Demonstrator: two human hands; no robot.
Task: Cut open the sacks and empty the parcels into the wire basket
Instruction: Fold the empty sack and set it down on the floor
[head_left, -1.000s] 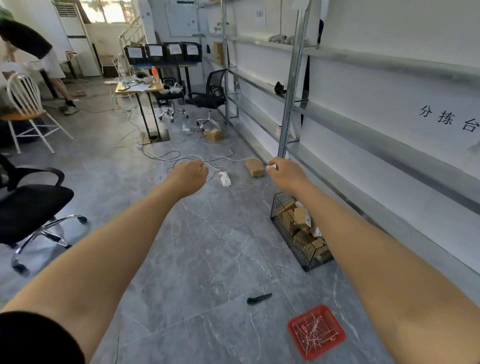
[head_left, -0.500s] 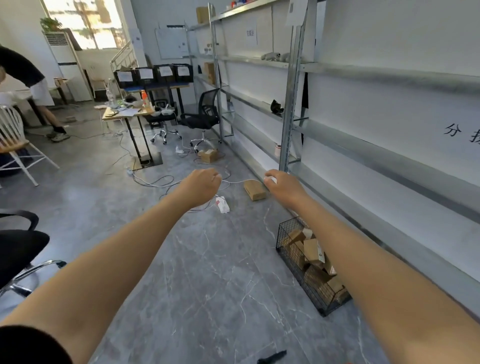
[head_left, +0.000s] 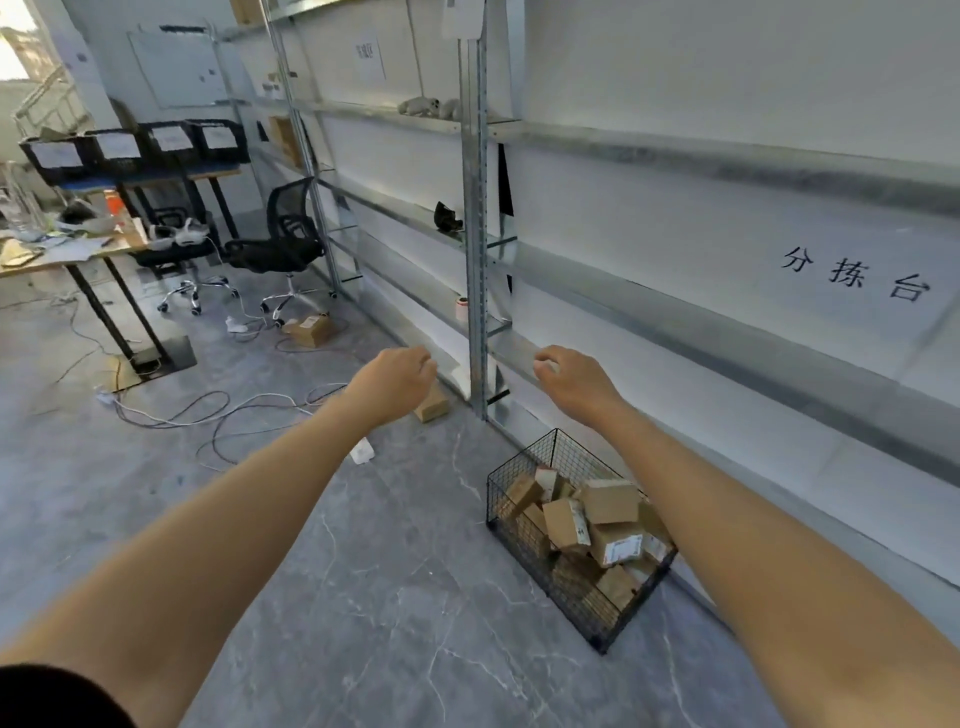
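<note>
While basket (head_left: 571, 457) sits, lettering (head_left: 852, 280) reads 分拣台.

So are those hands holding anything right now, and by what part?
Cannot be told: left hand and right hand show only their backs, fingers curled away, nothing visible in them.

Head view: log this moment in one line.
left hand: curled, nothing seen | right hand: curled, grip unclear | wire basket: floor, parcels inside

Black square-grid mesh: the wire basket (head_left: 524, 525). Inside it, parcels (head_left: 610, 501) brown cardboard, white labels, some red print. Under the basket, floor (head_left: 395, 597) grey with thin white veins. Behind the basket, shelf post (head_left: 475, 260) silver-grey. Right of the basket, wall panel (head_left: 753, 244) white, black characters.
</note>
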